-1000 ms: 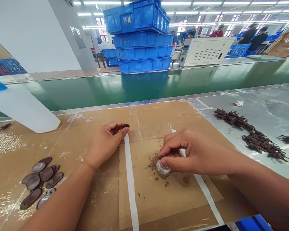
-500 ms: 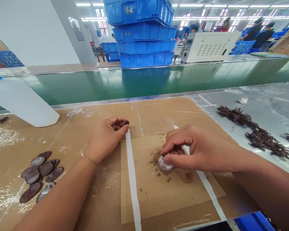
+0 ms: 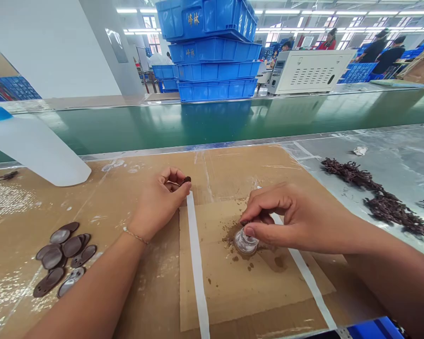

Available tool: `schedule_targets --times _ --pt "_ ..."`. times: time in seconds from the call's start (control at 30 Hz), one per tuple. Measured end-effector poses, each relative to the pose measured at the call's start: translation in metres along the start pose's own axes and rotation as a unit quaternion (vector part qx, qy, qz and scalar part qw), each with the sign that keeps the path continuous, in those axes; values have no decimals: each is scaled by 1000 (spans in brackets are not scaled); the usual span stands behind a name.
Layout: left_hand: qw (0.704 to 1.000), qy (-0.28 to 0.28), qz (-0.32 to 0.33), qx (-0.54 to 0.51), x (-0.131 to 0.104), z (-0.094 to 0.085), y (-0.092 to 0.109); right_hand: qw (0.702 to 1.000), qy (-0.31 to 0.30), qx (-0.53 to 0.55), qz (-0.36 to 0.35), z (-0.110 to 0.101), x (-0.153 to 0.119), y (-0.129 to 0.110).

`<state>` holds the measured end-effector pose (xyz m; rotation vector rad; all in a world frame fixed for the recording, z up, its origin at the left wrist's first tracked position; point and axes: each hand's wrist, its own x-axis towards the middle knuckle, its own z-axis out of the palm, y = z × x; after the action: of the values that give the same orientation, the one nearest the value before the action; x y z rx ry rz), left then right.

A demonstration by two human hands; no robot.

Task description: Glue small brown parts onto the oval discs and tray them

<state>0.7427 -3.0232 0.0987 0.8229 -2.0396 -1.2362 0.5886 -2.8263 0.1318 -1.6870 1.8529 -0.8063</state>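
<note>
My left hand [image 3: 166, 197] pinches a small dark brown piece [image 3: 187, 179] between thumb and fingertips, near the top of a white tape strip [image 3: 197, 254]. Closed in a pinch, my right hand [image 3: 279, 214] is at the rim of a small round dish-like thing [image 3: 246, 242] with a whitish, shiny surface. What its fingertips hold is mostly hidden. Dark wet spots surround the round thing on the taped cardboard sheet [image 3: 226, 296]. Several dark brown oval pieces [image 3: 52, 258] lie in a loose pile to the left of my left forearm.
A white bottle with a blue cap [image 3: 53, 155] leans in from the left. Dark stringy bundles [image 3: 392, 209] lie on the grey tabletop at right. Behind the green belt [image 3: 134, 125] stand stacked blue crates [image 3: 217, 89] and a beige metal box [image 3: 311, 70]. People work farther back.
The view has shifted slightly, so everything sits a little lower and farther right. Both hands keep nearly the same pose and place over the table.
</note>
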Motion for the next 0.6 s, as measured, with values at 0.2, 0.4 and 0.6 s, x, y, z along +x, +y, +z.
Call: schedule_targets --times 0.2,0.4,0.6 --pt "999 40 -14 28 -1 -2 1 1000 -17 8 2 3 2 -1" --pt "998 61 -4 11 0 -2 1 1000 -15 6 -2 4 2 0" --pt "999 28 -17 -22 -3 -1 2 1000 -18 20 8 3 2 -1"
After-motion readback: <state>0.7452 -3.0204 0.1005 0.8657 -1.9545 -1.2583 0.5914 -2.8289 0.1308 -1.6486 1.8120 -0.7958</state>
